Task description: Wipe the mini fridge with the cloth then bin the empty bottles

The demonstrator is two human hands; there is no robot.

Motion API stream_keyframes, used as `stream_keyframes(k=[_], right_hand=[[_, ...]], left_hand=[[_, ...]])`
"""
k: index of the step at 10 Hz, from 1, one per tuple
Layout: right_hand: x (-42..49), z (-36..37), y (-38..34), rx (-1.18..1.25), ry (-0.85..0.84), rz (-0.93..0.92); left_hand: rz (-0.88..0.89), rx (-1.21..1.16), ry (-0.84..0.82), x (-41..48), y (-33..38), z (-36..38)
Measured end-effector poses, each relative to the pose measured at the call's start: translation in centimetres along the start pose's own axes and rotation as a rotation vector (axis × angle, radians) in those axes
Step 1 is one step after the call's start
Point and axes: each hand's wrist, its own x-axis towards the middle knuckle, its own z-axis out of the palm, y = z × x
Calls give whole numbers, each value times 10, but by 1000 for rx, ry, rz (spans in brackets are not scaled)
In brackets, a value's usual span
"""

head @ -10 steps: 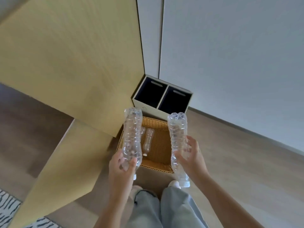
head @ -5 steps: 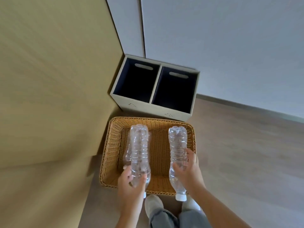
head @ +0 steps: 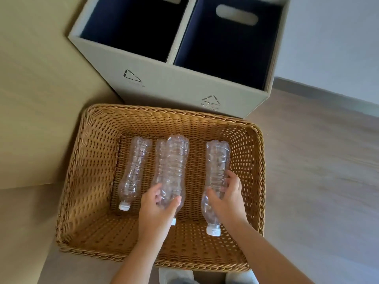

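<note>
A wicker basket [head: 90, 181] stands on the floor in front of me. My left hand [head: 156, 212] grips a clear empty bottle [head: 173, 165] near its neck, low inside the basket. My right hand [head: 227, 199] grips a second clear bottle [head: 217, 160] with a white cap, also inside the basket. Another empty bottle [head: 134, 171] lies on the basket floor at the left, and one more is partly hidden behind the left-hand bottle. No fridge or cloth is in view.
A grey two-compartment recycling bin [head: 174, 83] with dark lining stands just behind the basket. A tan cabinet panel [head: 37, 99] rises on the left. Wood floor [head: 317, 181] extends to the right, with a white wall [head: 338, 37] beyond. My shoes show at the bottom edge.
I have bent down closer to the basket. Both hands have lowered their bottles from above the basket down into it.
</note>
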Motion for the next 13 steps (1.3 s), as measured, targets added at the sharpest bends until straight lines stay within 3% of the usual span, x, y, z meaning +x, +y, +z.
stream_keyframes(k=[3,6,11,13], right_hand=[[45,29,54,70,40,48],[65,42,54,31,67,38],[46,36,40,-134,5,79],[-1,17,21,-312,-28,69]], left_hand=[[70,117,-7,51,-35,67],[-16,163,7,61,-56,84],[-105,161,-45,33,-52,59],[-72,164,37,-7,-32,20]])
